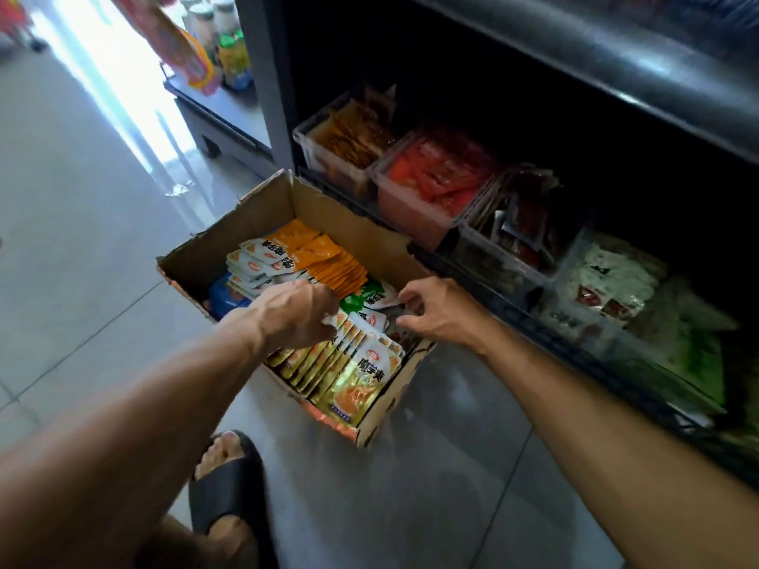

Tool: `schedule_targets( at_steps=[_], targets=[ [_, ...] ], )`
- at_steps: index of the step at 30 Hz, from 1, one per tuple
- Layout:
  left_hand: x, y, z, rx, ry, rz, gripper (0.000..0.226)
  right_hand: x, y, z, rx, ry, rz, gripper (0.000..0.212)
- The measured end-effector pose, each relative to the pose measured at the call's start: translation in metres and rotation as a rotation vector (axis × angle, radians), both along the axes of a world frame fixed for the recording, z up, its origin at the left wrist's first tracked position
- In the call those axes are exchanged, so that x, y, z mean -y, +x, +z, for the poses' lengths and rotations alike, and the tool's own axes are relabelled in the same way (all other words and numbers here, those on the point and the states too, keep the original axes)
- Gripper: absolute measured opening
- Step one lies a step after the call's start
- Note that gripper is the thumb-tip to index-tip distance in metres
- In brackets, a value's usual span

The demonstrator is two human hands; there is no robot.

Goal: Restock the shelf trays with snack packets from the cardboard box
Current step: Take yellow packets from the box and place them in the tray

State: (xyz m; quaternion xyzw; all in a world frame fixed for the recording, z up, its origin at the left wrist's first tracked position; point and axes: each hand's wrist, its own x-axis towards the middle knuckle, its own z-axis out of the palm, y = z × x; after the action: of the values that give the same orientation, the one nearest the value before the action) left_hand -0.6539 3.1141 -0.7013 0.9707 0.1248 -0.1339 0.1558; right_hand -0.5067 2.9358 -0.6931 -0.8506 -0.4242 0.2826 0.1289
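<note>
Both hands dig into the cardboard box [254,223]: left hand [293,312] pinching gold snack packets [353,379], right hand [437,310] curled at 3 o'clock, hold unclear. Light, slippery pouches; pinch top edges.

The grey tiled floor [82,248] fills the left and bottom of the frame. On it, at centre, sits my open brown cardboard box [254,211], just beside the low black shelf [616,388] on the right. My foot in a black slide sandal [224,492] rests on the floor at lower left. Along the shelf stand clear plastic trays [415,217] side by side, filled with packets.
</note>
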Motion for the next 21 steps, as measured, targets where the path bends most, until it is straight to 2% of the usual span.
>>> schedule_targets(
  at_steps=[4,10,14,17,19,21],
  targets=[
    [0.007,-0.014,-0.030,0.135,-0.192,0.263,0.020,0.003,-0.013,0.009,0.050,-0.109,0.014,0.039],
    [0.020,-0.034,-0.059,0.093,-0.262,0.287,0.033,-0.008,-0.037,0.008,0.067,-0.191,-0.010,0.043],
    [0.006,-0.036,-0.078,0.079,-0.162,0.118,0.040,-0.022,-0.043,-0.019,-0.008,-0.211,-0.007,0.053],
    [-0.012,-0.025,-0.094,0.037,-0.104,-0.019,0.058,-0.035,-0.038,-0.052,-0.026,-0.252,0.027,0.059],
    [-0.020,-0.009,-0.104,0.014,-0.065,-0.095,0.066,-0.040,-0.032,-0.078,-0.050,-0.296,0.016,0.058],
    [-0.023,0.011,-0.115,-0.029,-0.024,-0.197,0.072,-0.040,-0.028,-0.101,-0.036,-0.357,0.020,0.046]
  ],
)
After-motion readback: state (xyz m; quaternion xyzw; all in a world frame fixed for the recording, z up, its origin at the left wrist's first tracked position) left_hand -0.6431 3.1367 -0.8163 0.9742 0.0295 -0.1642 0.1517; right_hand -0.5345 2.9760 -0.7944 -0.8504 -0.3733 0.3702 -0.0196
